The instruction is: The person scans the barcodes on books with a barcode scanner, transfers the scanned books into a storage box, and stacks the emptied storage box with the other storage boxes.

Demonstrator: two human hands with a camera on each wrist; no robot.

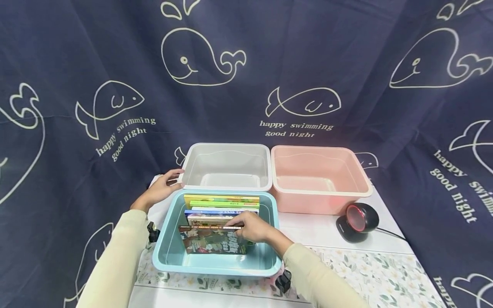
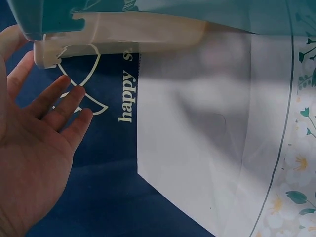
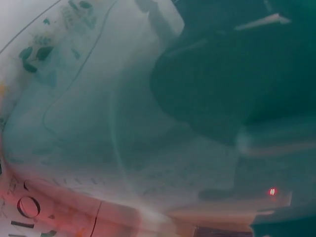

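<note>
In the head view, a light blue bin (image 1: 217,272) holds several thin books standing in a row. The frontmost is a dark-covered book (image 1: 209,241), its illustrated cover facing the near wall. My right hand (image 1: 252,227) grips this book at its top right corner, one finger over the top edge. Behind it stand a green-edged book (image 1: 225,204) and a yellow-edged book (image 1: 221,198). My left hand (image 1: 163,188) is at the grey bin's (image 1: 227,188) left front corner. The left wrist view shows this left hand (image 2: 44,123) with spread fingers, fingertips close to the bin rims.
Right of the grey bin stands a pink bin (image 1: 312,203). A round black device (image 1: 361,218) with a red-lit ring and a cable sits at the right. Behind the table hangs a dark blue curtain (image 1: 250,107). The right wrist view mostly shows a blurred teal bin wall (image 3: 138,113).
</note>
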